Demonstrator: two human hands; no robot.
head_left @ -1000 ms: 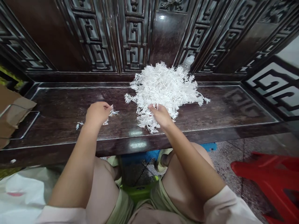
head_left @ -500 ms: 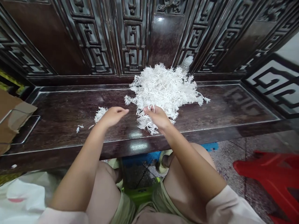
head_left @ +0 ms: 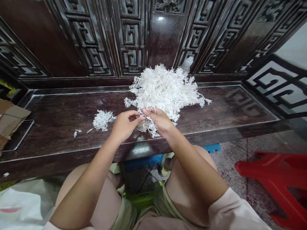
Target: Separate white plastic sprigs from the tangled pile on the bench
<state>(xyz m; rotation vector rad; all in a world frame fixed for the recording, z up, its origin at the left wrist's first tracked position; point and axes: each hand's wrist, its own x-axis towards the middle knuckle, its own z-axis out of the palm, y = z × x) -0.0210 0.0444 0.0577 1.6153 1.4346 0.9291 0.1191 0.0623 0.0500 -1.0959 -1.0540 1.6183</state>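
Note:
A large heap of white plastic sprigs (head_left: 165,86) with thin stems and feathery tips lies on the dark wooden bench (head_left: 230,111). In front of the heap, my left hand (head_left: 127,124) and my right hand (head_left: 157,120) meet fingertip to fingertip. Both are closed in a pinch on a white sprig (head_left: 144,115), whose stem curls above my right fingers. Which part each hand grips is partly hidden by the fingers. To the left of my left hand sits a smaller pile of white feathery tips (head_left: 103,120).
Small white scraps (head_left: 76,132) lie left of the small pile. A clear bottle (head_left: 187,64) stands behind the heap. At the left end are a cardboard box (head_left: 11,116) and a wire frame (head_left: 25,135). A red plastic stool (head_left: 275,179) is on the floor at right.
My left hand has moved right, from beside the small pile to my right hand, and now pinches at the sprig. The small pile shows more fully. The view has shifted slightly.

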